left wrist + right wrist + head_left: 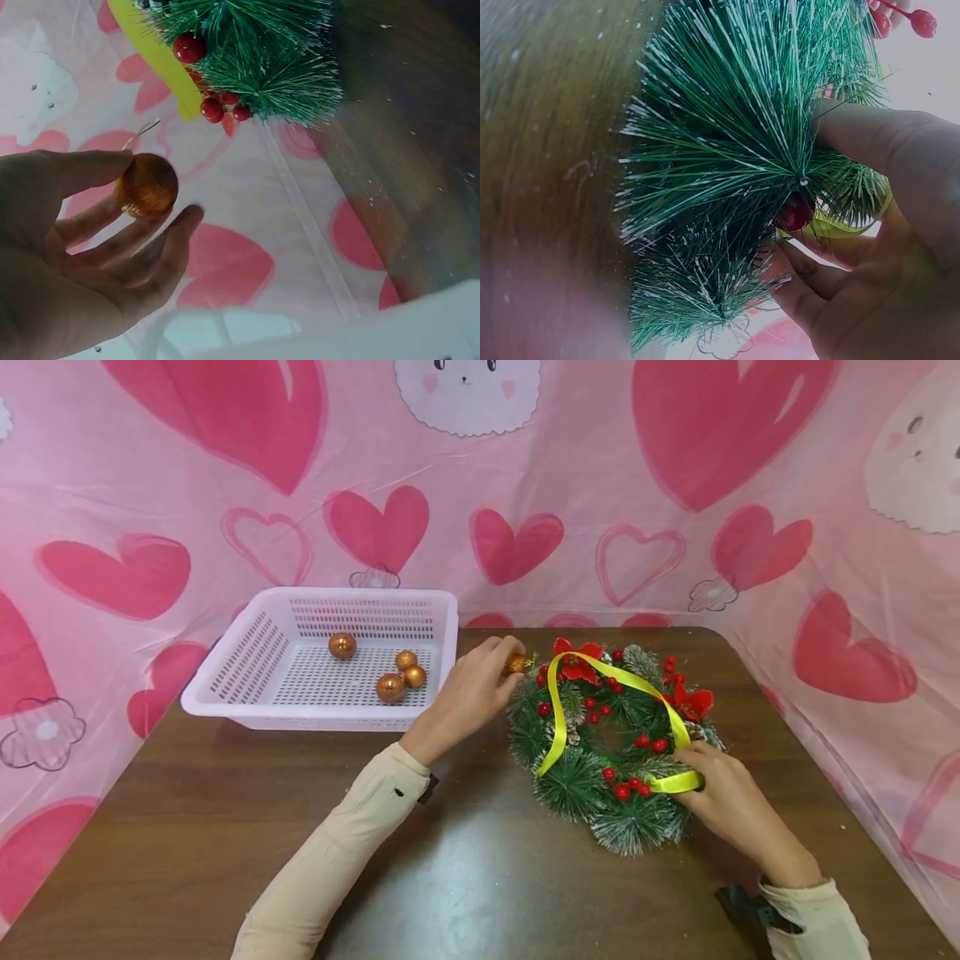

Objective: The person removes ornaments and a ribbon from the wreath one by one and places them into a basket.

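Note:
My left hand (474, 687) pinches a small gold bauble (152, 186) between thumb and fingers, just beside the upper left of a green Christmas wreath (573, 785). A short gold loop stands out from the bauble's top. My right hand (723, 789) grips the wreath's lower right side, with its thumb over the needles in the right wrist view. A yellow ribbon (557, 718) winds loosely over the wreath and runs under the right hand. Red berries (622, 791), red poinsettia flowers (579, 662) and pinecones sit among the frosted needles.
Left of the wreath stands a white perforated plastic basket (322, 718) on the brown wooden table (450, 868). Several gold baubles (391, 687) lie inside it. Behind the table hangs a pink cloth (585, 468) printed with hearts.

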Tool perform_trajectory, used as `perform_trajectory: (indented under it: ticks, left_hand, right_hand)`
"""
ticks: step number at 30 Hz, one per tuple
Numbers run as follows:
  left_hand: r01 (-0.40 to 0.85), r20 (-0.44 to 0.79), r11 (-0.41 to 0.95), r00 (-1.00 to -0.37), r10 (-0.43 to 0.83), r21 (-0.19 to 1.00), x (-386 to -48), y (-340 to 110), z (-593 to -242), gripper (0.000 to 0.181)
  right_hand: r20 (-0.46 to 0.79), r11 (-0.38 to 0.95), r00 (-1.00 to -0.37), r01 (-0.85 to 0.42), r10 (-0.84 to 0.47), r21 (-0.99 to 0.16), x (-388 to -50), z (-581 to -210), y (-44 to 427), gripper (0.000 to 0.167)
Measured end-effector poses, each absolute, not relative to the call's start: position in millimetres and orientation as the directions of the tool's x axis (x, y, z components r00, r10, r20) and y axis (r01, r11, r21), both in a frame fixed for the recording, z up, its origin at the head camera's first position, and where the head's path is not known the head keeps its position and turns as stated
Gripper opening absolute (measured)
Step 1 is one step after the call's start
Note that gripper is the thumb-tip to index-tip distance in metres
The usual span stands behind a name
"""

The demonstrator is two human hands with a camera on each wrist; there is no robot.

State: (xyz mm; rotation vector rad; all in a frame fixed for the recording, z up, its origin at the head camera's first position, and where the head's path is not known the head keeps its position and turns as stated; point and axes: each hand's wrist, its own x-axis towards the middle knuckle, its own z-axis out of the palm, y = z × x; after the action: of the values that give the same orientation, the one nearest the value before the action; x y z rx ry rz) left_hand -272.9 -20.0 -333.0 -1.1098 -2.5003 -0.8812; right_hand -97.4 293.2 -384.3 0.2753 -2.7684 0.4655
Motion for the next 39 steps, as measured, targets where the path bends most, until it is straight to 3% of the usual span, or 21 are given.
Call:
perform_trajectory:
  ticks: [6,21,39]
  left_hand:
    - [0.753,0.551,0.558,-0.646,0.528,0.348,-271,-34,-330,0.028]
    - [0.752,0.626,0.546,-0.636,0.452,0.369,-267,-81,-333,0.022]
    - [0.653,0.631,0.594,-0.719,0.292,0.469,-263,-147,-329,0.032]
  right_hand:
    - [0.349,0.926,-0.929,-0.231,-0.119,-0.299,-94,-384,295,0.036]
    - [0.33,0.926,-0.938,-0.211,-0.103,-0.313,-90,-384,297,0.038]
    - [0.338,0.918,-0.931,-0.248,-0.137,-0.31,-98,-384,295,0.034]
